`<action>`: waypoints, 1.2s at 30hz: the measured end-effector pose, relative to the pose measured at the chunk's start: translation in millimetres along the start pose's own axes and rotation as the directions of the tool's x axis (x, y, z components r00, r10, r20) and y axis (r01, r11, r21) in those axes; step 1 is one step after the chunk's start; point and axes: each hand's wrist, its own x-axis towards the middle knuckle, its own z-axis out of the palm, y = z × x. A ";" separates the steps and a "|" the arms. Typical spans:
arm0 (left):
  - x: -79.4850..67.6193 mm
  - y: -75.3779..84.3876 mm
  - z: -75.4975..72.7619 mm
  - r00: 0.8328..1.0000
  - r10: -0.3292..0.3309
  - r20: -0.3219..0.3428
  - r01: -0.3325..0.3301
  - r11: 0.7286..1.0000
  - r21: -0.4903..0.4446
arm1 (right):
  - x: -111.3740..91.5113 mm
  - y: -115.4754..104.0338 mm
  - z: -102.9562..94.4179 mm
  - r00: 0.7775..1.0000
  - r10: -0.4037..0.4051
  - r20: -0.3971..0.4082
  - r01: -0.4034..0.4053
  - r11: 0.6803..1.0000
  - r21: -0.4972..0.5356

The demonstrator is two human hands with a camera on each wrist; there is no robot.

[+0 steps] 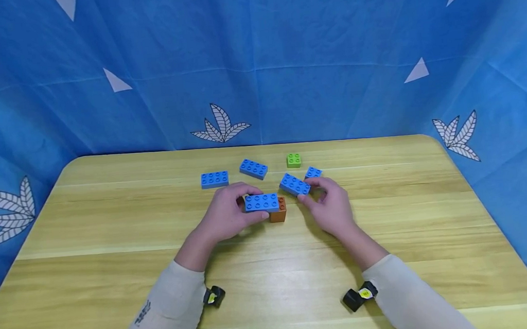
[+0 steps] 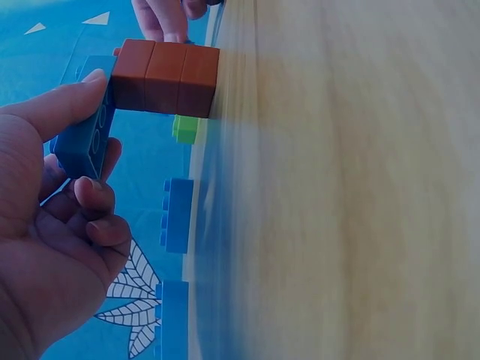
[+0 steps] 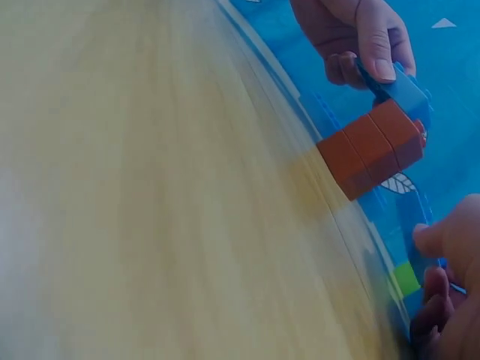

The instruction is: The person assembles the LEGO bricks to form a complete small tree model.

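My left hand (image 1: 224, 215) pinches a long blue brick (image 1: 261, 203) between thumb and fingers. This brick sits on top of a brown stack (image 2: 166, 78) of three bricks, covering part of its studs and sticking out to the left. The stack stands upright on the table, one pair of its studs showing in the head view. To the right, my right hand (image 1: 332, 206) grips another long blue brick (image 1: 294, 184) by its near right end, raised and apart from the stack. Its underside is hidden.
Behind the hands lie two long blue bricks (image 1: 214, 179) on the left, a green brick (image 1: 293, 160) and a smaller blue brick (image 1: 313, 172), partly covered by the right hand. The wooden table (image 1: 273, 287) ends at a blue curtain (image 1: 255, 62).
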 end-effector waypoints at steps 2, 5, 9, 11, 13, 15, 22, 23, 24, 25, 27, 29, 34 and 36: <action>0.0 0.2 -0.2 1.000 -0.001 0.001 0.001 1.000 0.001 | -2.8 0.1 -5.0 1.000 -0.005 0.020 0.004 0.998 0.062; 0.2 0.4 -0.5 1.000 -0.002 0.003 0.002 1.000 0.002 | -7.2 -0.7 -12.7 0.998 -0.019 0.054 0.011 0.988 0.152; 0.7 0.0 -0.7 1.000 -0.005 0.001 0.005 1.000 -0.002 | -11.2 -2.0 -20.9 0.992 -0.069 0.105 0.043 0.973 0.228; 0.9 -0.1 -0.8 1.000 -0.006 0.000 0.006 1.000 -0.005 | -13.2 -3.1 -24.0 0.987 -0.096 0.129 0.061 0.966 0.253; 1.0 -0.3 -1.0 1.000 -0.005 -0.001 0.005 1.000 -0.008 | -15.0 -4.9 -26.7 0.981 -0.124 0.148 0.078 0.957 0.280; 1.1 -0.5 -1.1 1.000 0.001 0.000 -0.001 1.000 -0.010 | -16.7 -5.9 -28.5 0.975 -0.154 0.162 0.099 0.946 0.307; 1.4 -1.0 -1.7 1.000 0.018 0.000 -0.018 1.000 -0.007 | -18.1 -7.2 -30.8 0.954 -0.230 0.191 0.158 0.930 0.331; 1.3 -1.1 -1.8 1.000 0.020 -0.001 -0.020 1.000 -0.006 | -17.9 -6.9 -30.6 0.952 -0.235 0.195 0.162 0.930 0.329; 1.2 -1.1 -1.9 1.000 0.022 -0.001 -0.022 1.000 -0.006 | -17.7 -7.1 -30.7 0.951 -0.237 0.199 0.164 0.931 0.326; 1.2 -1.1 -2.0 1.000 0.025 0.000 -0.025 1.000 -0.006 | -17.4 -6.7 -30.4 0.950 -0.240 0.201 0.167 0.931 0.323; 1.4 -1.6 -1.9 1.000 0.028 0.003 -0.028 1.000 -0.002 | -16.8 -6.1 -29.8 0.948 -0.249 0.200 0.177 0.932 0.318; 1.7 -1.9 -1.3 1.000 0.030 0.004 -0.030 1.000 -0.001 | -16.6 -6.4 -29.1 0.945 -0.260 0.197 0.191 0.930 0.313; 3.7 0.1 5.0 0.999 0.032 -0.006 -0.032 0.999 0.002 | -20.3 -20.8 -32.7 0.940 -0.282 0.194 0.212 0.924 0.317; 5.4 2.7 10.1 0.999 0.037 -0.005 -0.037 0.999 -0.002 | -22.5 -28.1 -35.5 0.937 -0.288 0.197 0.216 0.922 0.322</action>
